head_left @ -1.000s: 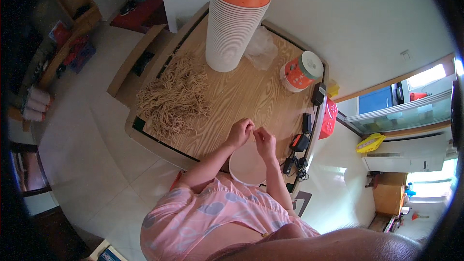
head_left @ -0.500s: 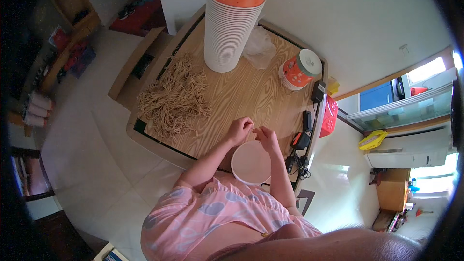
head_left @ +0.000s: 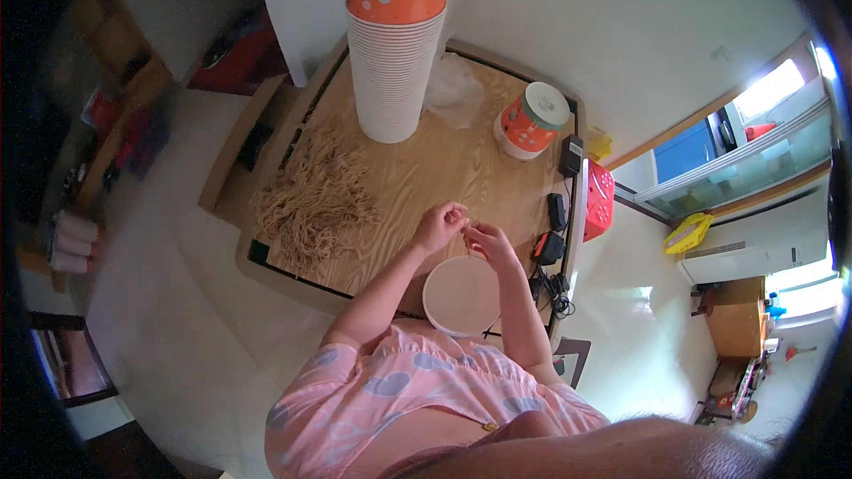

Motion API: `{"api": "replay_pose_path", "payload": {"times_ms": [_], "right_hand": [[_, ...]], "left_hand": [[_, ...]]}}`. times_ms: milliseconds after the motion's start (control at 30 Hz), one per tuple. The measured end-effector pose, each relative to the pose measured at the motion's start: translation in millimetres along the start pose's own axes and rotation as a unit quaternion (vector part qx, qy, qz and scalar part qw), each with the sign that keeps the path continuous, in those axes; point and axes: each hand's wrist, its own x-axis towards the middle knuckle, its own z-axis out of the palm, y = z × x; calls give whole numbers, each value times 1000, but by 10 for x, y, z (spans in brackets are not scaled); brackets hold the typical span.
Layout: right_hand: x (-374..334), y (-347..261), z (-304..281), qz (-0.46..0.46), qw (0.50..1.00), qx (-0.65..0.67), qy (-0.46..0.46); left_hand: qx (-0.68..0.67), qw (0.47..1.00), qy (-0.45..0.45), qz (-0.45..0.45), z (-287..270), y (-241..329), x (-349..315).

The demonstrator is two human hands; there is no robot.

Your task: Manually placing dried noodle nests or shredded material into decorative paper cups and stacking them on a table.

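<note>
Both of my hands are pinched close together over the table's near edge. My left hand (head_left: 439, 227) has its fingertips pressed together, meeting those of my right hand (head_left: 490, 243). Between them is what looks like a thin tan cord, mostly hidden by the fingers. Just below the hands, against my lap, a round white paper bucket (head_left: 461, 295) shows its pale circular face. A heap of tan cords (head_left: 317, 200) lies on the table to the left. Farther back rises a tall stack of nested paper buckets (head_left: 396, 62), white below with an orange printed one on top.
An orange bucket with a white-and-green end (head_left: 531, 121) stands at the back right. A crumpled clear plastic bag (head_left: 454, 91) lies beside the stack. Along the right edge are a black power adapter (head_left: 571, 157) and tangled black cables (head_left: 557, 294). A red plastic basket (head_left: 600, 202) is beyond that edge.
My hands have drawn slightly nearer each other and moved a little up from the bucket, fingertips still pinched. The whole view has shifted slightly; the table's things look unmoved.
</note>
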Motion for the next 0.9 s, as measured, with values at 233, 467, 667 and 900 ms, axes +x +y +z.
{"api": "replay_pose_path", "payload": {"times_ms": [233,467,667,900], "right_hand": [[-19,-3,70,-66,997,-17,46],[82,94,-93,-129,978,-155,43],[134,7,-32,-78,994,-55,46],[32,-99,15,-103,981,-157,37]], "left_hand": [[89,993,-79,-19,-154,-146,35],[262,956,-128,43,-139,69,148],[292,942,-107,131,-176,145,262],[294,943,-95,120,-186,303,271]]}}
